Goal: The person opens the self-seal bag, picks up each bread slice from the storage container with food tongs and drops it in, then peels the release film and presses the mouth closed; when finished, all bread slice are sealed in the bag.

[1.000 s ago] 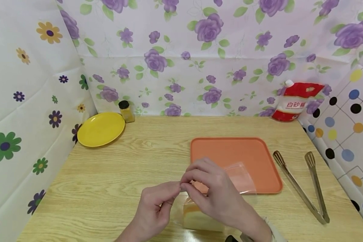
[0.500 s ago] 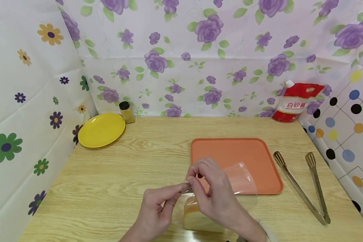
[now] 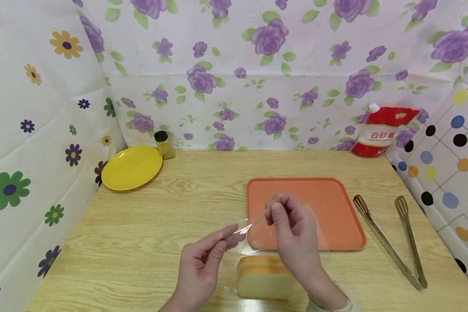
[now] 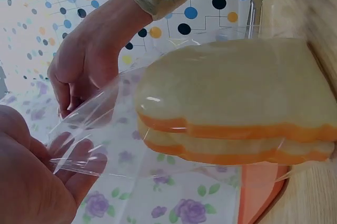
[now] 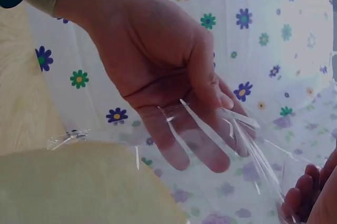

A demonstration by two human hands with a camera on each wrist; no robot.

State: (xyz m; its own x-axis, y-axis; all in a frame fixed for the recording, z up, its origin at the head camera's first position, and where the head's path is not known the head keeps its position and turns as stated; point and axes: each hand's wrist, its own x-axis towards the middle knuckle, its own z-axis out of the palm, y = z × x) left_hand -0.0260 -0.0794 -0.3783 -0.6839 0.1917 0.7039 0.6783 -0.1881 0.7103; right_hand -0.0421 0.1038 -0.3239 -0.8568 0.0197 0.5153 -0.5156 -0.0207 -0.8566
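Bread slices [image 3: 263, 277] lie inside a clear plastic bag [image 3: 243, 227] near the table's front edge. In the left wrist view the slices [image 4: 231, 87] show pale faces and orange crusts. My left hand [image 3: 203, 264] pinches the bag's mouth with the thumb, its other fingers stretched out behind the film in the right wrist view. My right hand [image 3: 296, 238] grips the bag's edge between thumb and curled fingers, higher and farther right. Between the two hands the film is drawn into a taut, shiny strip.
An orange tray [image 3: 296, 188] lies just beyond the hands, with metal tongs [image 3: 394, 242] spread at its right. At the back left are a yellow plate [image 3: 132, 169] and a black-capped jar [image 3: 164, 145]. A red and white pouch [image 3: 382, 132] leans at the back right.
The hands were close together at the bag's mouth and are now apart. My right hand has moved up and right, stretching the film, and more of the bread shows.
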